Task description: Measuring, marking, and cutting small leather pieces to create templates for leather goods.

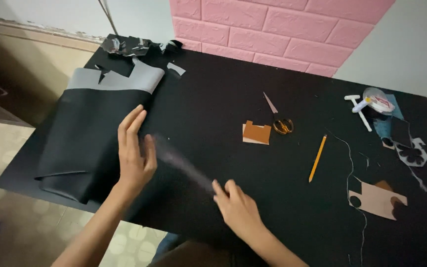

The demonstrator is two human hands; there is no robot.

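My left hand (135,148) lies flat, fingers apart, on the right edge of a folded black leather-like sheet (82,138) with a grey underside turned over at its top. My right hand (235,205) hovers low over the black table (213,94) near its front edge, fingers loosely spread. A blurred thin grey streak (181,163) runs between the two hands; I cannot tell what it is or whether either hand holds it.
Scissors with yellow handles (278,118) and a brown cut-out piece (256,132) lie mid-table. A yellow pencil (318,158) is to their right. A tan template (377,199), thread, dark cut-outs and a white tool (359,110) sit at the right. Scraps lie at the back left.
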